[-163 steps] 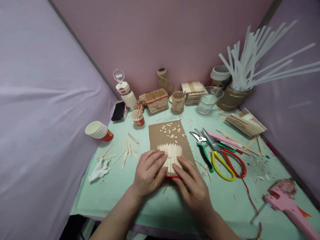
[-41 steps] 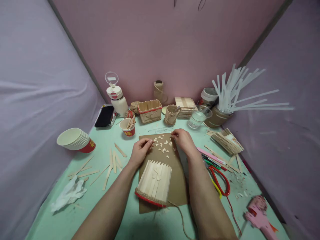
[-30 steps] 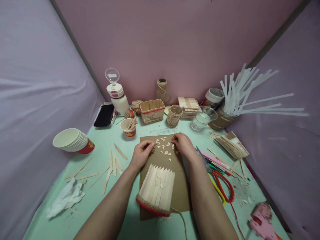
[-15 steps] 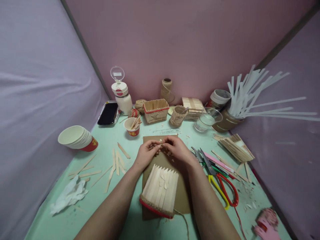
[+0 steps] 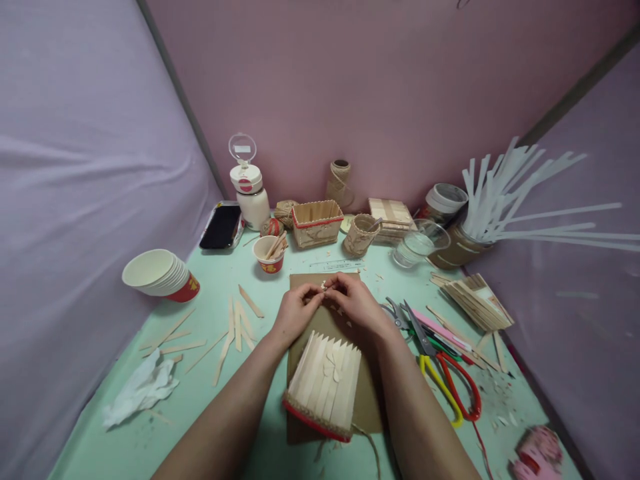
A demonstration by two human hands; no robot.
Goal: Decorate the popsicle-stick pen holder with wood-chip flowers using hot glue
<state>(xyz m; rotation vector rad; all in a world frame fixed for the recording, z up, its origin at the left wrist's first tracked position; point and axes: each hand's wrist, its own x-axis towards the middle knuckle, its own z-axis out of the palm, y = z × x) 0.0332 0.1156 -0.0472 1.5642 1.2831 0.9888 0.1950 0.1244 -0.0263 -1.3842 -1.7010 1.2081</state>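
Far out to the left of the left hand lie a crumpled tissue (image 5: pixel 140 390) and a toppled stack of paper cups (image 5: pixel 159 273). Nearer to it, loose wooden sticks (image 5: pixel 235 325) are scattered over the green table (image 5: pixel 210 413). Beyond that hand and a little to its left stands a small red cup (image 5: pixel 269 255) with sticks in it. The left hand (image 5: pixel 294 313) is curled narrow, thumb and forefinger pinched on a small wood chip (image 5: pixel 324 285). The chip sits between the fingertips of both hands, over the far edge of the cardboard sheet (image 5: pixel 371 400). The right hand (image 5: pixel 357 307) meets it from the other side, its fingers likewise closed tight on the same chip. Just on the near side of both hands, between the forearms, a stick fan (image 5: pixel 325 383) with a red-trimmed rim lies on the cardboard. To the right of the right hand lie pruners (image 5: pixel 393 312), then scissors (image 5: pixel 417 330), and farther off a bundle of sticks (image 5: pixel 477 301).
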